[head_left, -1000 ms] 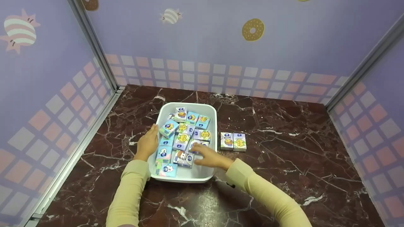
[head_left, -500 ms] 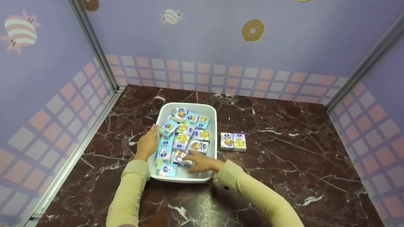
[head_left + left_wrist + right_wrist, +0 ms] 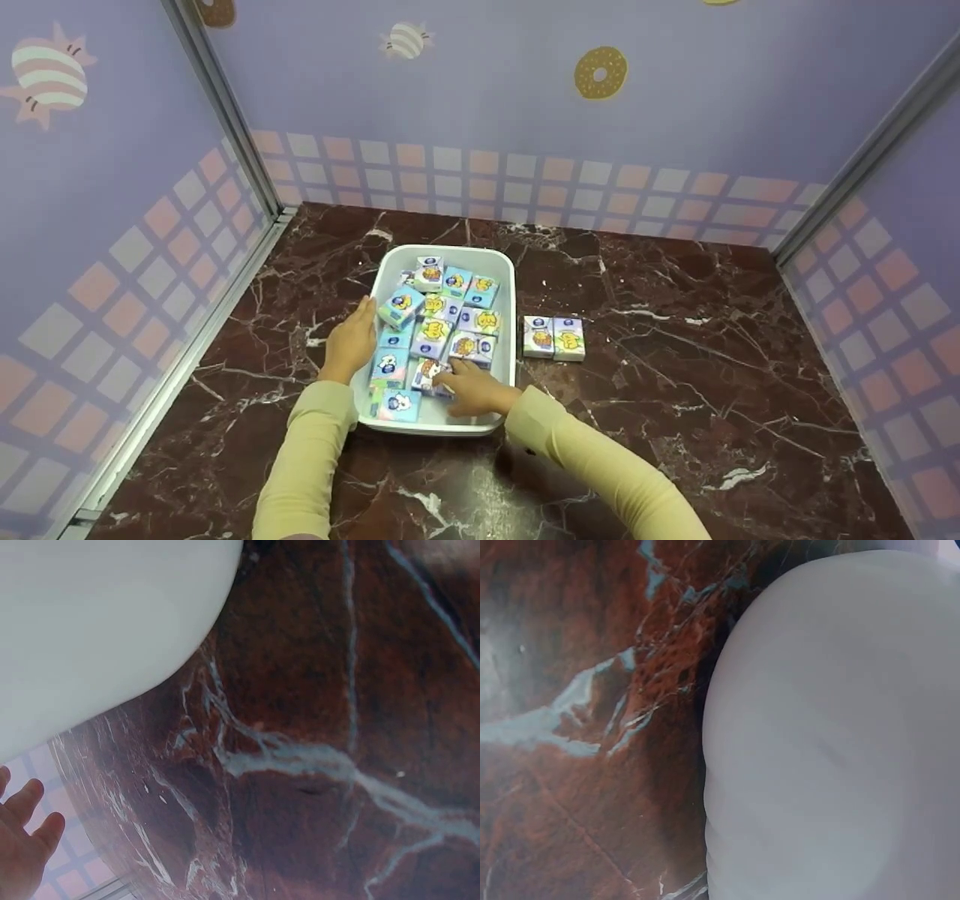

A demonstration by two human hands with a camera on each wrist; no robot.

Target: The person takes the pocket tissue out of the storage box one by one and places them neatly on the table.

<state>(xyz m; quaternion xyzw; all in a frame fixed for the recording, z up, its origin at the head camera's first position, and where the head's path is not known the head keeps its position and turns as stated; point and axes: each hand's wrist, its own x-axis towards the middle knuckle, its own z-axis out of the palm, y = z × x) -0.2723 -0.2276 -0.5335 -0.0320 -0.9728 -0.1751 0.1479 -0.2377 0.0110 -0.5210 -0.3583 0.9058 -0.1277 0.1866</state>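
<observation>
A white plastic bin [image 3: 507,300] on the marble-patterned surface holds several small cartoon-printed packs, which look like pocket tissue packs, in blue, purple and white. My left hand [image 3: 351,341] rests along the bin's left side, fingers extended; part of this hand [image 3: 22,844] shows at the corner of the left wrist view. Inside the bin, near its front right, my right hand [image 3: 480,390] has its fingers on the right end of a white-and-purple tissue pack [image 3: 425,373]. That hand covers part of the pack. The right wrist view shows only the bin's outer wall [image 3: 810,735] and the surface.
Two more tissue packs [image 3: 538,336] lie side by side right of the bin. A blue tissue pack [image 3: 402,307] sits tilted on top of others by the left wall. Purple patterned panels [image 3: 480,90] enclose the dark red marbled surface [image 3: 712,375] at the back and sides.
My right hand has moved left and slightly toward the front of the bin, uncovering a white tissue pack and covering more of the white-and-purple one. The left hand has stayed put.
</observation>
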